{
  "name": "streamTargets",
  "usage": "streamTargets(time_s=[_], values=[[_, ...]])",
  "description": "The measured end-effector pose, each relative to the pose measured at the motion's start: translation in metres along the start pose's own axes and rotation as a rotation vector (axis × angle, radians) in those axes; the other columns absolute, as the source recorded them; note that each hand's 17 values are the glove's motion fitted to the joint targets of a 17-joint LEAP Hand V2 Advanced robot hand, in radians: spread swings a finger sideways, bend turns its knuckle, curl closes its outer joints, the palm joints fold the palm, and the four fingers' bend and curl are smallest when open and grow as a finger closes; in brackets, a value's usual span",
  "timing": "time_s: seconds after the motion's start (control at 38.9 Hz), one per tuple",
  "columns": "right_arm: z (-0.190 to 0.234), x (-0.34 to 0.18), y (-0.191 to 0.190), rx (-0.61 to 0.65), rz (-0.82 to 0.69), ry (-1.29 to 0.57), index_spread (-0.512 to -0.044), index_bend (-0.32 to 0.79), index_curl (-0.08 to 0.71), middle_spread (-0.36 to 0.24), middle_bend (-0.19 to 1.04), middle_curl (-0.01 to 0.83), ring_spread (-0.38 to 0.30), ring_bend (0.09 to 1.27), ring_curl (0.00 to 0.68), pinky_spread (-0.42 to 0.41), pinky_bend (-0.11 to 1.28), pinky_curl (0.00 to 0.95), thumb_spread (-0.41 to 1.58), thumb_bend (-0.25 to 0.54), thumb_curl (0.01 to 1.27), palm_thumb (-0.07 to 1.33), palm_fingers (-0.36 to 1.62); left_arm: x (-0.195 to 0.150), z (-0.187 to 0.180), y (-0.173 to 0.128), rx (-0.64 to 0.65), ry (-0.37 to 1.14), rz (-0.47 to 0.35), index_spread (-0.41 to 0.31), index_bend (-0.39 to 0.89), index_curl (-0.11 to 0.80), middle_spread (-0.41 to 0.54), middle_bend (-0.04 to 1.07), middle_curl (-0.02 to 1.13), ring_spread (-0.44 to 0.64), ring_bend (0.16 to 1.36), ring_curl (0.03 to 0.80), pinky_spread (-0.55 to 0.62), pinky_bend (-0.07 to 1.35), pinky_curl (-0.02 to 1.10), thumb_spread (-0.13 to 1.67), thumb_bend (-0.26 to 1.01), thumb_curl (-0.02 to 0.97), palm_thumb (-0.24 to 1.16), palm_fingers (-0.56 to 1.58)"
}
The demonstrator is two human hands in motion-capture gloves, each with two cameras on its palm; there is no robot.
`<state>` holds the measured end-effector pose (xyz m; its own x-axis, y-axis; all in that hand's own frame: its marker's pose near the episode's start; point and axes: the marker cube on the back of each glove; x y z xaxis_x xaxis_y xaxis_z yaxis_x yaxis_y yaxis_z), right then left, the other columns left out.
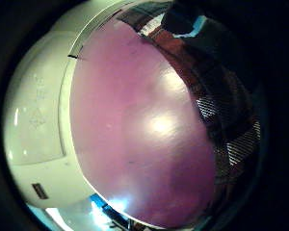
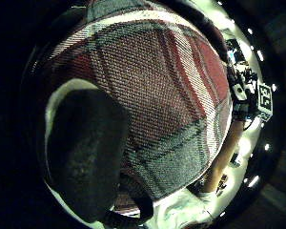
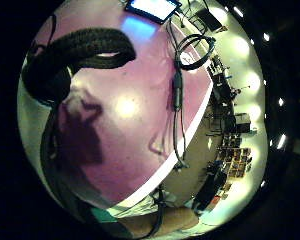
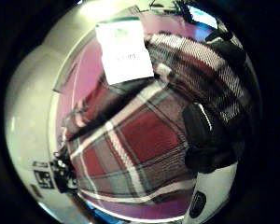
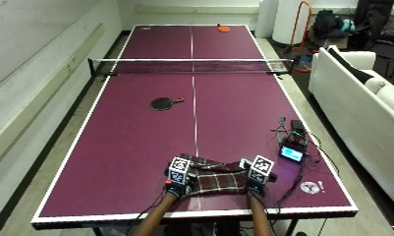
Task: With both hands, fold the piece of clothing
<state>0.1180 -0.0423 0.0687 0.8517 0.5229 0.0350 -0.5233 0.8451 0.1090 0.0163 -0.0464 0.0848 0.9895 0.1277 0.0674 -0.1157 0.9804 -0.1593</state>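
Lying between both hands' fingers, plaid shirt (image 5: pixel 214 179)

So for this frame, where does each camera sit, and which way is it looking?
Outside: above and behind the person, facing down the table; both forearms, left hand and right hand on the shirt.
Left little-finger: looks out at bare table, shirt at its edge.
Left thumb: close on the shirt; a gloved finger shows.
Right little-finger: looks across table to the cables.
Right thumb: looks over shirt and its tag.
Both thumb views share the shirt.
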Motion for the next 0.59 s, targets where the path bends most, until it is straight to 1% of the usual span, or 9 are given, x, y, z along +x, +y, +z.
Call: streamTargets(time_s=[0.05,0.08,0.1,0.21,0.28,0.33,0.44,0.51,0.59], values=[[0.012,-0.004,-0.022,-0.026,0.014,-0.101,-0.308,0.03,0.146,-0.208,0.4,0.432,-0.23,0.87,0.459,-0.063,0.41,0.373,1.26,0.071,0.28,0.79,1.05,0.009,-0.001,-0.004,-0.001,-0.021,-0.007,-0.123,0.16,0.395,-0.025,0.13,0.33,0.11,0.52,0.35,0.36,0.31,0.39,1.27,-0.03,0.156,0.07,0.37],[0.021,-0.009,-0.034,-0.036,0.014,-0.161,-0.309,0.02,0.139,-0.216,0.39,0.43,-0.234,0.87,0.459,-0.084,0.41,0.364,1.25,0.072,0.28,0.81,1.06,0.012,-0.003,-0.006,0.005,-0.029,-0.007,-0.121,0.16,0.395,-0.021,0.13,0.32,0.11,0.53,0.348,0.36,0.31,0.39,1.27,-0.03,0.155,0.07,0.37],[0.027,-0.015,-0.046,-0.039,0.01,-0.222,-0.31,0.03,0.141,-0.222,0.38,0.431,-0.236,0.88,0.469,-0.139,0.45,0.379,1.23,0.086,0.3,0.85,1.11,0.014,-0.004,-0.008,0.011,-0.031,-0.005,-0.117,0.16,0.392,-0.02,0.13,0.32,0.13,0.53,0.346,0.38,0.31,0.39,1.29,-0.03,0.152,0.05,0.36],[0.005,-0.042,-0.062,0.014,-0.031,-0.407,-0.314,0.05,0.149,-0.239,0.37,0.438,-0.243,0.89,0.492,-0.221,0.49,0.406,1.17,0.091,0.32,0.91,1.12,0.012,-0.016,-0.009,-0.002,0.024,-0.014,-0.107,0.16,0.389,-0.016,0.15,0.31,0.15,0.55,0.344,0.4,0.31,0.38,1.31,-0.02,0.147,0.02,0.36],[-0.033,-0.076,-0.046,0.056,-0.11,-0.437,-0.317,0.06,0.151,-0.242,0.36,0.44,-0.246,0.89,0.494,-0.258,0.5,0.417,1.11,0.076,0.34,0.93,1.14,-0.005,-0.033,0.0,-0.004,0.148,-0.07,-0.109,0.17,0.388,-0.023,0.16,0.31,0.15,0.57,0.343,0.4,0.29,0.37,1.32,-0.01,0.148,0.02,0.4],[-0.052,-0.103,-0.032,0.081,-0.177,-0.412,-0.318,0.07,0.156,-0.245,0.36,0.44,-0.248,0.88,0.494,-0.277,0.51,0.42,1.07,0.064,0.35,0.95,1.14,-0.021,-0.048,0.01,0.021,0.238,-0.106,-0.111,0.18,0.391,-0.031,0.16,0.31,0.13,0.58,0.342,0.4,0.28,0.37,1.36,0.03,0.163,0.09,0.43],[-0.065,-0.159,-0.004,0.137,-0.294,-0.325,-0.321,0.08,0.164,-0.244,0.34,0.44,-0.251,0.87,0.49,-0.299,0.51,0.422,1.01,0.042,0.37,0.97,1.15,-0.058,-0.072,0.023,0.138,0.31,-0.154,-0.117,0.17,0.392,-0.046,0.17,0.32,0.1,0.58,0.342,0.39,0.26,0.36,1.41,0.07,0.185,0.18,0.47],[-0.059,-0.201,0.021,0.189,-0.37,-0.222,-0.322,0.08,0.169,-0.251,0.34,0.442,-0.252,0.87,0.487,-0.312,0.51,0.42,0.98,0.025,0.38,0.98,1.16,-0.093,-0.062,0.01,0.26,0.333,-0.164,-0.119,0.16,0.391,-0.051,0.17,0.32,0.09,0.57,0.343,0.39,0.26,0.36,1.43,0.09,0.191,0.21,0.48],[-0.049,-0.234,0.044,0.207,-0.427,-0.153,-0.321,0.09,0.175,-0.253,0.34,0.442,-0.253,0.86,0.485,-0.319,0.5,0.418,0.95,0.009,0.39,0.99,1.17,-0.117,-0.045,0.002,0.29,0.361,-0.175,-0.121,0.16,0.389,-0.055,0.17,0.32,0.09,0.58,0.344,0.39,0.25,0.36,1.45,0.1,0.197,0.24,0.49]])
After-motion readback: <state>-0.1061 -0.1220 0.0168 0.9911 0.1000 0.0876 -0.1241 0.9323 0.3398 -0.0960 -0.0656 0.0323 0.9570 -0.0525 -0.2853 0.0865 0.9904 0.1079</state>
